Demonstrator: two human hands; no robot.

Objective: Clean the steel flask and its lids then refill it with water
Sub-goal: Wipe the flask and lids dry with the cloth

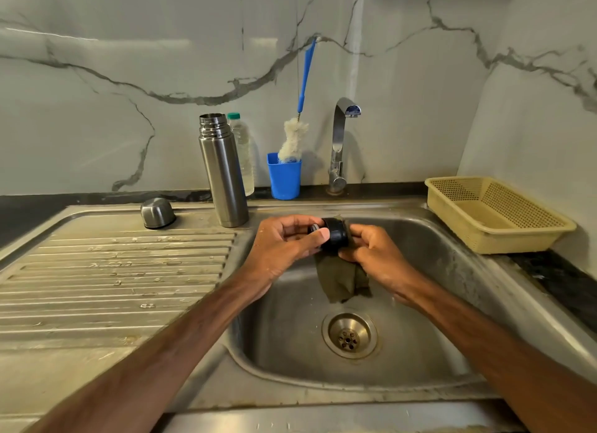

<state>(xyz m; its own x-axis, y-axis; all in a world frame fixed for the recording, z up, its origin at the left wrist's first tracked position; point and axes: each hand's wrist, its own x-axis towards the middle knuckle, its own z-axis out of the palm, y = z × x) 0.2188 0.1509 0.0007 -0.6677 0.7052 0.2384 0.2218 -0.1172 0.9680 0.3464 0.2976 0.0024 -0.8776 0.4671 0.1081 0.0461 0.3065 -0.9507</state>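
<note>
Head view: black inner lid [334,237] gripped in the curled left hand [284,243] above the sink [420,303], right hand [374,251] clutching a green cloth [342,281] against its other side. Beyond the left hand, apart, on the drainboard [113,271]: open steel flask [223,171], steel cap [157,213] beside.

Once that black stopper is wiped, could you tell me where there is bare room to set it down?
For the stopper and cloth, the ribbed drainboard is bare in front of the steel cap and flask, left of the basin. The yellow basket looks empty. Crowded: the back ledge, where flask, bottle, blue cup and tap stand together.
</note>
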